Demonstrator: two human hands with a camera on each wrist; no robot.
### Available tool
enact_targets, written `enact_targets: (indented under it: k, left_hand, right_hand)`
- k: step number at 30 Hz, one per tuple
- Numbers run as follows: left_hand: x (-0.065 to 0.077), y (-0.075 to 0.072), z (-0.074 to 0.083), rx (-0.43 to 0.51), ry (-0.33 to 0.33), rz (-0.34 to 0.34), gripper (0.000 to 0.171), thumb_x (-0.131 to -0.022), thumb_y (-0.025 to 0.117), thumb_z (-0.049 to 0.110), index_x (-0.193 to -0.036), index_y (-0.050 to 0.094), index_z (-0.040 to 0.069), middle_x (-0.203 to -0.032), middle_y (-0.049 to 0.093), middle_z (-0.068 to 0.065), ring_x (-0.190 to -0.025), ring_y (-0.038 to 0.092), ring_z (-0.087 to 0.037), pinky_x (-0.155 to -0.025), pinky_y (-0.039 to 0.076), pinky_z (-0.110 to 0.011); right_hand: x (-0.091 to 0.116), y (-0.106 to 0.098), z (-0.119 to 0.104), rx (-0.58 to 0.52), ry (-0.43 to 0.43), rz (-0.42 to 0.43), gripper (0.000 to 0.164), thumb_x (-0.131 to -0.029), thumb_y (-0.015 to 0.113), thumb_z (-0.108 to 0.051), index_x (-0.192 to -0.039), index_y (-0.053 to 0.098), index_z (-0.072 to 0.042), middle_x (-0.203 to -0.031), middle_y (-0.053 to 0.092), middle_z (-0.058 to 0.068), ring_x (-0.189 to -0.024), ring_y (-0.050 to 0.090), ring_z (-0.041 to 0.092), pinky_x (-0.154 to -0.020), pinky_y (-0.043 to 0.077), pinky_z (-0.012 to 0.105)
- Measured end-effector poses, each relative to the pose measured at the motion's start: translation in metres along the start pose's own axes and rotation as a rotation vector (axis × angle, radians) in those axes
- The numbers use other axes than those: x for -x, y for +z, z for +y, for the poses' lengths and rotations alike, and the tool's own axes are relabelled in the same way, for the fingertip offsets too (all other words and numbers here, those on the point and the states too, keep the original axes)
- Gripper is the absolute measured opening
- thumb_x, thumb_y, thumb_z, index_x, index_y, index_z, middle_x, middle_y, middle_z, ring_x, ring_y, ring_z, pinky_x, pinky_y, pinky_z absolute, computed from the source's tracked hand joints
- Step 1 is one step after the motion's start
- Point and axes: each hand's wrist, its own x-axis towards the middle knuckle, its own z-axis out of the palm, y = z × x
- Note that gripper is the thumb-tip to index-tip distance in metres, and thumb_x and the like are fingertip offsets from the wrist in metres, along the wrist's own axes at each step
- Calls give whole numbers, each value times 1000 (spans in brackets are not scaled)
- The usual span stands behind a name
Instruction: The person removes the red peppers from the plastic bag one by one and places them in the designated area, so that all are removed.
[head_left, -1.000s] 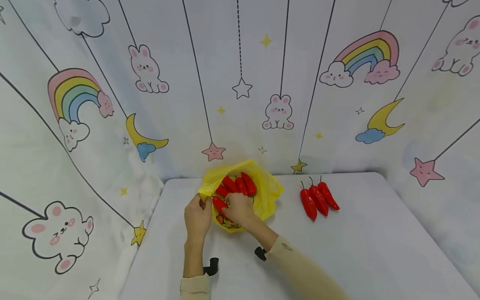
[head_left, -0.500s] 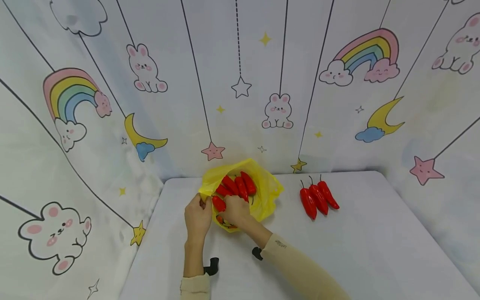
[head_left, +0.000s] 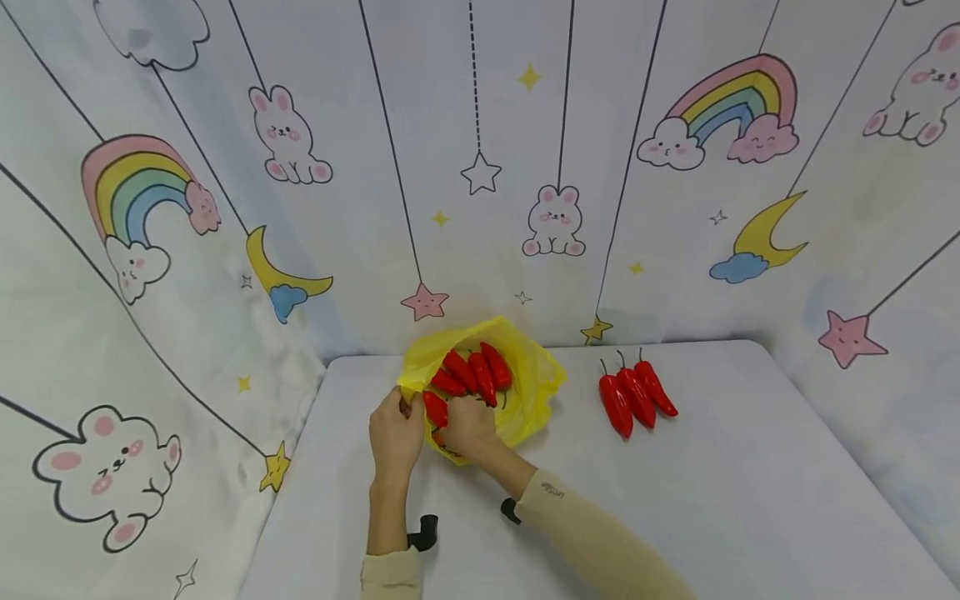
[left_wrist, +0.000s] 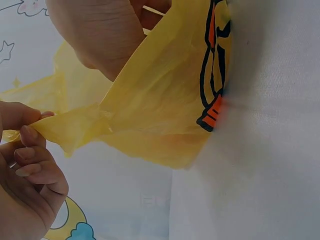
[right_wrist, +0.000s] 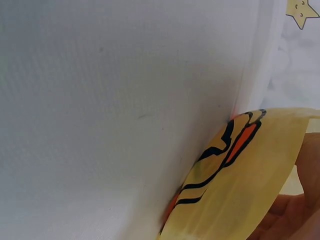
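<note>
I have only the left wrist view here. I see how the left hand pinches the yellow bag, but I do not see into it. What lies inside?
Observer: The head view shows several red peppers inside the yellow bag.

Operator: Thank you. And what is next to the right hand there?

Observer: A single pepper is just left of the right hand; whether the fingers grip it, I cannot tell.

Operator: Are there also peppers outside of the bag?

Observer: Yes, three loose peppers lie side by side on the table, to the right of the bag.
</note>
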Motion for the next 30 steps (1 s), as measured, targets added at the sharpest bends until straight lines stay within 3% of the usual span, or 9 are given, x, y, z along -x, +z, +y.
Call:
enact_targets:
  k: [7,17,30]
  left_hand:
    - [1,-2,1,6,-1,2,26,-99,63,11,-75,55,10,-63,45,-2,-54,42,-18,-46,33,-27]
    - [1,0,0,5,1,-1,26,-99,65,12,-75,55,11,-63,45,-1,-53,42,-17,-46,33,-27]
    - [0,0,-1,-1,15,6,26,-99,64,12,-75,55,10,-62,46,-2,-53,42,-18,-46,33,-28]
  right_hand:
    - [2,3,-2,37,-1,28,42,-81,83,-43,-64,57,-15,-55,50,-3,-55,53,17,-54,52,36]
    - [3,7,9,-38,-37,75,45,-81,83,-38,-56,54,-14,-50,38,-7,-50,47,10,-46,46,28]
    - [11,0,16,-166,-49,119,43,-76,90,-40,-65,60,-12,-51,48,-7,-56,52,10,-53,49,25]
